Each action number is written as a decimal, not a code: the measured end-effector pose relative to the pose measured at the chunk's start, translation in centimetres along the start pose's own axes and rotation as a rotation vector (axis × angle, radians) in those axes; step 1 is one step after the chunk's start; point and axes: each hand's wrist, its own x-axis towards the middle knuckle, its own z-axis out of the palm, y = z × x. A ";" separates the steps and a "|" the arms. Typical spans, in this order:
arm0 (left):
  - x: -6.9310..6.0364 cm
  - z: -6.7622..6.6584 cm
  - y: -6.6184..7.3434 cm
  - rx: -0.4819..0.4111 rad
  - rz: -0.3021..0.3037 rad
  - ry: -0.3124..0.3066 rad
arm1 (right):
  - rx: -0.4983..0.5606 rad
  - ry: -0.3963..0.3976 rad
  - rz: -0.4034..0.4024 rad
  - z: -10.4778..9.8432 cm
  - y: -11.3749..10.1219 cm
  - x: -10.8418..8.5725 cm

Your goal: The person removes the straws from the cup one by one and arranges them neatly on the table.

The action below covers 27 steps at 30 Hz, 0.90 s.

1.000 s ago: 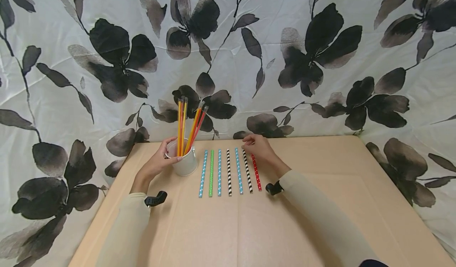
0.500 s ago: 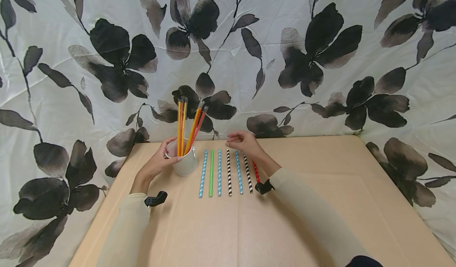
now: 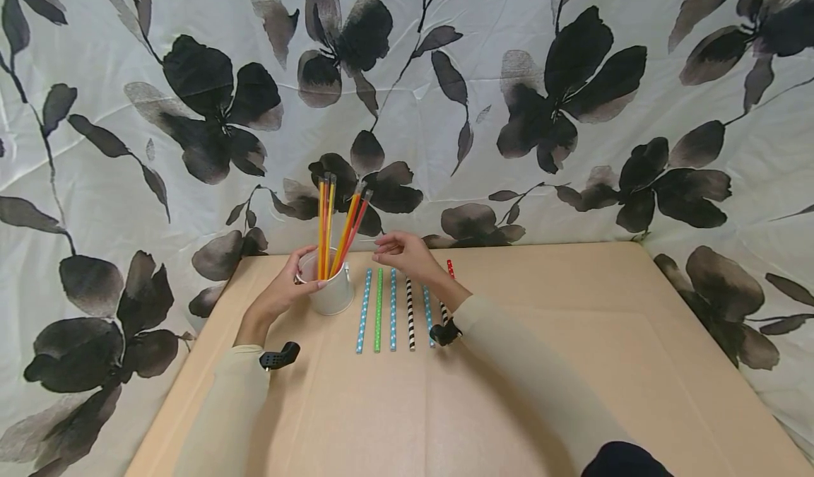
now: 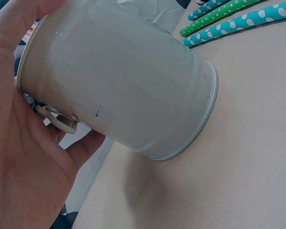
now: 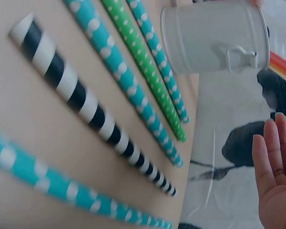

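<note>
The left hand (image 3: 282,287) grips the white metal bucket (image 3: 333,299) of slim yellow-orange sticks (image 3: 347,230) on the far side of the surface (image 3: 356,413), probably to steady it; just right, above spotted and striped straws (image 3: 393,314) spaced perhaps for easy reach, the right hand (image 3: 410,258), fingers relaxed, visibly holds nothing.

Light tan table (image 3: 572,286): patterned straws (image 3: 410,318) in row, roughly parallel; white bucket (image 3: 333,299) beside them.

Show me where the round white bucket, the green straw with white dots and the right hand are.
Round white bucket (image 4: 121,74), left wrist view, on its outer wall.
Green straw with white dots (image 5: 145,67), right wrist view, midway along its length.
Right hand (image 3: 410,256), head view, middle of the hand.
</note>
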 end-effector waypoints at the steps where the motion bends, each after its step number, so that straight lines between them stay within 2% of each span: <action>1: 0.0 0.0 0.0 -0.001 -0.002 0.002 | 0.002 -0.001 -0.005 0.3 -0.2 0.2; 12: 0.1 0.1 -0.1 -0.010 -0.013 0.010 | 0.027 0.029 -0.093 3.5 -1.9 1.5; 19: -0.1 0.3 0.0 -0.011 -0.003 0.009 | 0.036 0.065 -0.088 4.6 -2.3 2.0; 27: 0.1 0.2 0.0 -0.011 -0.001 0.010 | 0.004 0.067 -0.089 4.9 -2.3 2.4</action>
